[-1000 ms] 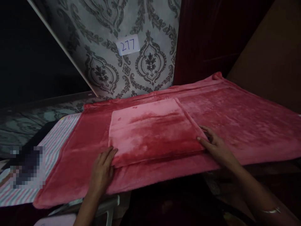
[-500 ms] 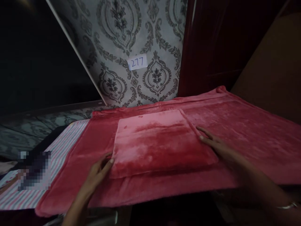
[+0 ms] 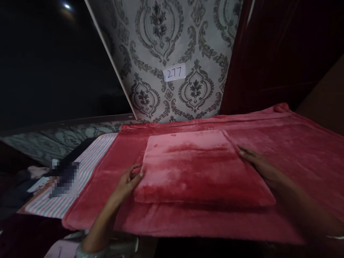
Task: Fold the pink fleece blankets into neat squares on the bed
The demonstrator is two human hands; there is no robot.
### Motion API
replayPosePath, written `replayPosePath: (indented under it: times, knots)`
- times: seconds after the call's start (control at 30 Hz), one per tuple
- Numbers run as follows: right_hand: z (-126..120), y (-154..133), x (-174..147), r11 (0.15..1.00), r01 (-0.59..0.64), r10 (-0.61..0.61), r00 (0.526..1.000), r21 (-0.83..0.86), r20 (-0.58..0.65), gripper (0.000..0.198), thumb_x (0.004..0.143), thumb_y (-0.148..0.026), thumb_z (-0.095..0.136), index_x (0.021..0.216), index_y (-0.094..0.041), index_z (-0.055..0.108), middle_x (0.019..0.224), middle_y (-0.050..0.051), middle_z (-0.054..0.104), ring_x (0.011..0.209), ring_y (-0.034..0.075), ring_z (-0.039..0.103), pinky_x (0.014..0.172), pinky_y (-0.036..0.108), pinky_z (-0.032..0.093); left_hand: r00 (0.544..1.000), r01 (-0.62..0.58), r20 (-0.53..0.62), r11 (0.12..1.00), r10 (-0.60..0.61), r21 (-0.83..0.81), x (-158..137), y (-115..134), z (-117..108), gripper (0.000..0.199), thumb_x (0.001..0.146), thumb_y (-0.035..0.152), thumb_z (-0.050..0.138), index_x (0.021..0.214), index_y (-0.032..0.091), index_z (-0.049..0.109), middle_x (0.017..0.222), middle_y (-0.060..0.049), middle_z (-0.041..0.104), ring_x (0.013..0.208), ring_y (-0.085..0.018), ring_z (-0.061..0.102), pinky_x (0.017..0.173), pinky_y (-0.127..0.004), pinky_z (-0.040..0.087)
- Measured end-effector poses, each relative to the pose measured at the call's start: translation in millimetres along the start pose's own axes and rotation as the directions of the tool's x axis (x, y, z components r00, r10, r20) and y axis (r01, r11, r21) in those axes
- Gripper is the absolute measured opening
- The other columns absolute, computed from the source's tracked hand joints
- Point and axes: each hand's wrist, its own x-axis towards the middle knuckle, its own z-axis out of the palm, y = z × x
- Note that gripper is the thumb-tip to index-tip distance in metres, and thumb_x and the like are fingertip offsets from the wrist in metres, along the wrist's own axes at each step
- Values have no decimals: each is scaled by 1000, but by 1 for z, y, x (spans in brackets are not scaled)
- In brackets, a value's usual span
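Observation:
A plush blanket folded into a neat rectangle [image 3: 196, 168], pink shading into deep red, lies flat in the middle of a larger spread of red plush cloth [image 3: 301, 154]. At its left edge my left hand [image 3: 128, 182] has thumb and curled fingers close together on the border. Against the right edge rests my right hand [image 3: 259, 165], its fingers stretched out and touching the side of the fold. The undersides of both hands are hidden.
Striped cloth [image 3: 88, 165] lies left of the red spread. A large dark screen [image 3: 59, 64] leans in at upper left. Behind stand a patterned wall [image 3: 158, 39] with a paper marked 277 [image 3: 174, 72] and a dark red panel [image 3: 268, 53]. A pixelated patch covers something at left.
The view has shifted, so the scene sits further right. My right hand has slid back along the right edge, uncovering more of the near right corner. My left hand stays at the left edge.

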Motion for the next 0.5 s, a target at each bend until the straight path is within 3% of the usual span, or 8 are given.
replayPosePath:
  times: [0.13, 0.23, 0.37, 0.5]
  knots:
    - [1, -3, 15, 1000, -3, 3, 1000, 7, 2, 41, 80, -32, 72, 121, -31, 67, 115, 3, 77, 102, 28, 74, 90, 43, 63, 994, 106, 48, 970, -98, -220, 4, 8, 1, 89, 52, 55, 91, 128, 18, 62, 90, -5, 75, 75, -20, 68, 61, -26, 48]
    - [6, -10, 25, 999, -8, 3, 995, 48, 95, 39, 79, -30, 70, 118, -29, 68, 115, 4, 77, 103, 29, 74, 91, 45, 62, 984, 165, 134, 898, -120, -409, 22, 17, 8, 80, 53, 39, 94, 124, 20, 64, 103, -7, 77, 84, -21, 71, 70, -29, 55]
    - [16, -20, 42, 993, -63, 47, 987, 95, 156, 37, 79, -28, 68, 116, -25, 69, 106, 7, 78, 97, 29, 75, 89, 47, 62, 971, 204, 220, 818, -97, -538, 67, 31, 21, 49, 58, 18, 87, 103, 16, 70, 88, -6, 77, 70, -19, 71, 67, -29, 57]
    - [21, -26, 69, 997, -58, 51, 992, 56, 119, 41, 79, -26, 68, 120, -20, 68, 104, 9, 78, 94, 29, 76, 87, 47, 62, 941, 274, 320, 807, -112, -523, 114, 43, 35, 30, 66, 13, 78, 95, 13, 70, 75, -7, 75, 59, -19, 69, 62, -30, 58]
